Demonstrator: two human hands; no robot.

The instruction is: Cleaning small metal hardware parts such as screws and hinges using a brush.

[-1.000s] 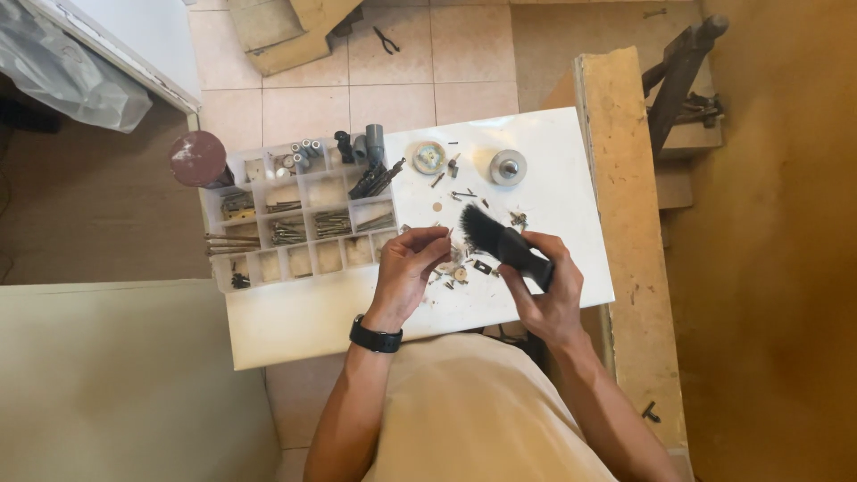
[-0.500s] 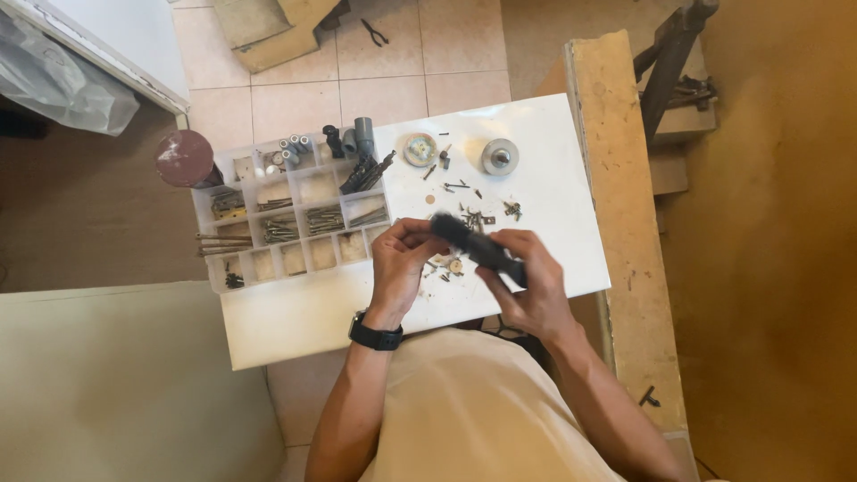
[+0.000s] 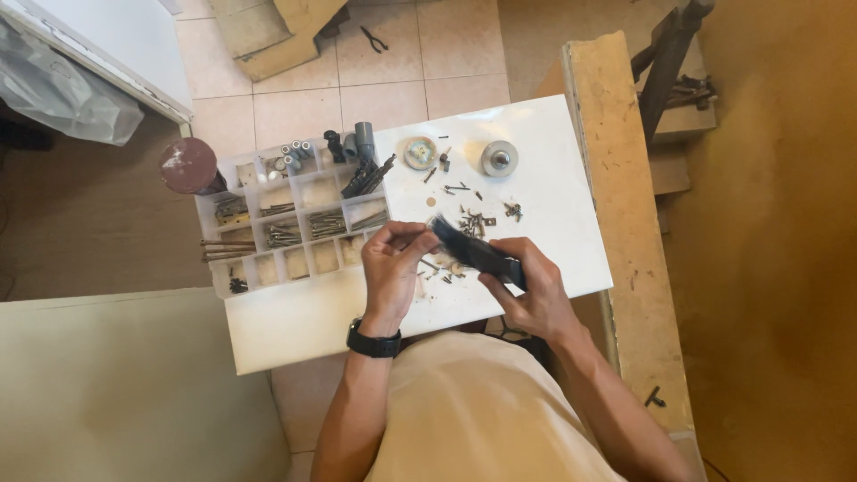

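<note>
Mid-frame, my right hand (image 3: 527, 290) grips a black bristle brush (image 3: 469, 250); my left hand (image 3: 393, 259) pinches its bristles. Small scattered metal screws (image 3: 473, 221) remain unsorted beside the clear compartmented plastic organiser (image 3: 295, 219).

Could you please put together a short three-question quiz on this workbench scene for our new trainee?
1. True or false: the right hand grips a black bristle brush.
2. Which lies nearer the clear plastic compartment organiser: A) the round silver metal disc, or B) the left hand?
3. What band sits on the left wrist?

Key: 1 true. 2 B. 3 a black wristwatch.
</note>
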